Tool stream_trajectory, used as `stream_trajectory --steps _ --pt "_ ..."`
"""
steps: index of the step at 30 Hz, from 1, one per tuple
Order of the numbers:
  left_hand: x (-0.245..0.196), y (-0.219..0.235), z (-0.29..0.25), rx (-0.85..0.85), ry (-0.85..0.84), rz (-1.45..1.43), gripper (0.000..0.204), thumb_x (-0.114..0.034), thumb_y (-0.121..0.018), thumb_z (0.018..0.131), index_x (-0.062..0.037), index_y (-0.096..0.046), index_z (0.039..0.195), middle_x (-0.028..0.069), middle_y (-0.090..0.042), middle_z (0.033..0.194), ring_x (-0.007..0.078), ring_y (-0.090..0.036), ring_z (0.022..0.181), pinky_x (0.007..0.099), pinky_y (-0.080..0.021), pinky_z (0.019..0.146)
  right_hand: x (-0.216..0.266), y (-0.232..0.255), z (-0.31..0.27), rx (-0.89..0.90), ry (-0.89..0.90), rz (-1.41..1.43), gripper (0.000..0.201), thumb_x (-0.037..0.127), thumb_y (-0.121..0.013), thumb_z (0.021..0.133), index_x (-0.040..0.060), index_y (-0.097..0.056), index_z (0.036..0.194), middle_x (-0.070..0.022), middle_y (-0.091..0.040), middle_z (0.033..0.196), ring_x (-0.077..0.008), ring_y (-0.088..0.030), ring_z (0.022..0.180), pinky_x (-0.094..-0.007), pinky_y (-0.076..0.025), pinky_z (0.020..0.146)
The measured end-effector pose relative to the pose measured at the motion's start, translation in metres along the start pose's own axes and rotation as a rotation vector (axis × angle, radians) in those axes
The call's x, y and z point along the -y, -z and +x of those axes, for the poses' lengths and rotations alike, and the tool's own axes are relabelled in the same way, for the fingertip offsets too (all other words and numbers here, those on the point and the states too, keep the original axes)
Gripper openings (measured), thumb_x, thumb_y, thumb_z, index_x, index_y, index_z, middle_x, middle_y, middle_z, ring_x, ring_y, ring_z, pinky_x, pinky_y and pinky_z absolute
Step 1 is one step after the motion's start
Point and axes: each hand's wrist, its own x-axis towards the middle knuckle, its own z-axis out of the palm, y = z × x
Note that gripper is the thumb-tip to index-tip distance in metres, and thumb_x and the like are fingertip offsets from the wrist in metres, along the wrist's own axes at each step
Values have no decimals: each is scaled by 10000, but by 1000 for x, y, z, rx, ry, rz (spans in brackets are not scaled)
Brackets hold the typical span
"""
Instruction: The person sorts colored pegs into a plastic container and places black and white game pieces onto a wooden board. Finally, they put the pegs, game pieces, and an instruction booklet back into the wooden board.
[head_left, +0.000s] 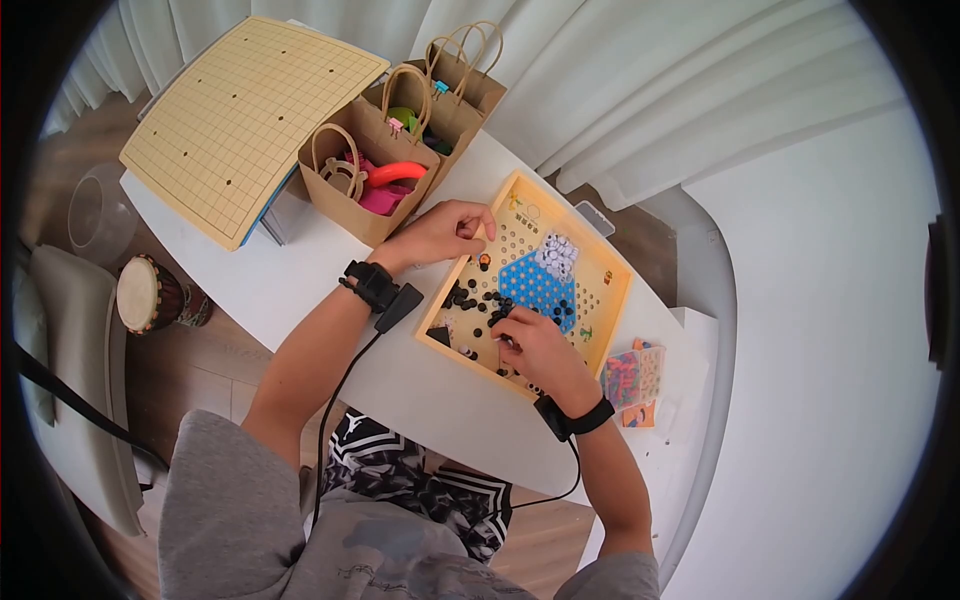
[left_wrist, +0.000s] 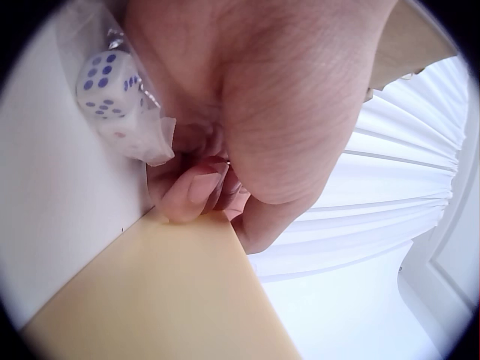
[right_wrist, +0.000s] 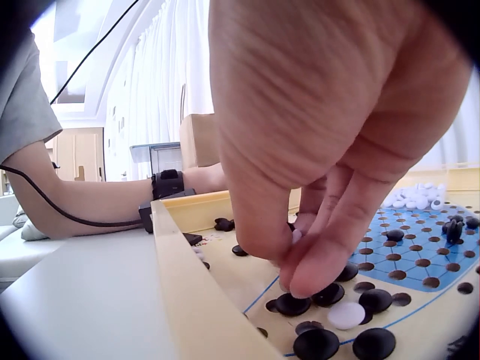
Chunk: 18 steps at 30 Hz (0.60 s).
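Observation:
A shallow wooden game box [head_left: 610,350] with a hole-dotted board and a blue hexagon lies on the white table. My left hand [head_left: 455,232] grips its left rim, fingers curled over the edge in the left wrist view. Close beside that hand, dice in a small clear bag [left_wrist: 111,84] lie on the table. My right hand [head_left: 545,350] is low inside the box, and its fingertips pinch a small white stone [right_wrist: 297,235], mostly hidden. Black stones [right_wrist: 316,343] and a white stone [right_wrist: 346,316] lie under those fingers. A pile of white stones [head_left: 556,256] sits at the far side.
Paper bags [head_left: 340,205] with toys stand beyond the left hand, next to a gridded board [head_left: 250,110]. A clear box of coloured pieces [head_left: 635,378] lies right of the game box. Black cables [head_left: 335,400] run from both wrists.

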Motion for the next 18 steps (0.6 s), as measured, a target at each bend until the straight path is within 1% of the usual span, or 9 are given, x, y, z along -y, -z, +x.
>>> stream_trajectory --steps 2,5,8,10,11,13,14,16,18 --pt "1 0 0 1 7 -3 144 15 -673 848 -64 -649 965 -81 -298 704 43 -302 651 238 -272 602 0 1 0 2 3 17 185 1 -731 822 -4 -703 1004 -138 -618 914 -316 -659 764 -382 -560 720" --pt "1 0 0 2 4 -1 145 14 -675 845 -63 -649 966 -81 -298 705 43 -304 653 240 -274 603 5 5 0 1 -39 85 139 33 -697 868 -1 -691 1003 -156 -630 1005 -361 -665 863 -420 -551 775" --pt "2 0 0 2 2 -5 147 14 -675 844 -62 -648 966 -81 -302 704 42 -306 655 241 -277 603 13 11 0 -84 -60 126 135 40 -693 876 -1 -702 1005 -154 -663 1018 -359 -671 878 -416 -552 773" --pt "2 0 0 -2 1 13 147 15 -675 845 -62 -649 967 -83 -304 704 41 -308 653 240 -278 602 15 15 2 -2 16 144 139 22 -713 889 9 -724 1027 -122 -689 936 -280 -691 762 -358 -568 708" --pt "2 0 0 2 0 13 147 15 -675 845 -62 -649 967 -83 -304 704 41 -308 653 240 -278 602 16 15 3 -4 14 144 139 22 -713 889 9 -724 1027 -122 -689 936 -280 -691 762 -358 -568 708" --pt "1 0 0 5 23 -6 147 15 -676 846 -63 -651 968 -83 -306 705 39 -312 651 239 -278 600 19 13 7 118 58 135 148 57 -708 905 25 -741 1045 -126 -707 909 -296 -699 792 -374 -568 729" --pt "1 0 0 5 22 -5 147 15 -676 846 -63 -651 968 -83 -306 705 39 -312 651 239 -278 600 19 10 10 117 58 135 148 57 -708 905 25 -741 1045 -126 -707 909 -296 -699 792 -374 -568 729" --pt "0 0 0 5 10 -1 146 16 -675 848 -63 -652 969 -82 -306 706 38 -315 649 238 -275 597 18 3 15 135 179 133 168 70 -706 899 35 -747 1058 -139 -710 923 -327 -694 824 -398 -566 758" --pt "-1 0 -1 6 8 -7 147 17 -674 848 -63 -652 970 -82 -306 706 38 -315 650 239 -275 596 20 -1 19 165 186 114 187 66 -705 888 37 -748 1067 -141 -708 925 -336 -691 840 -404 -565 771"
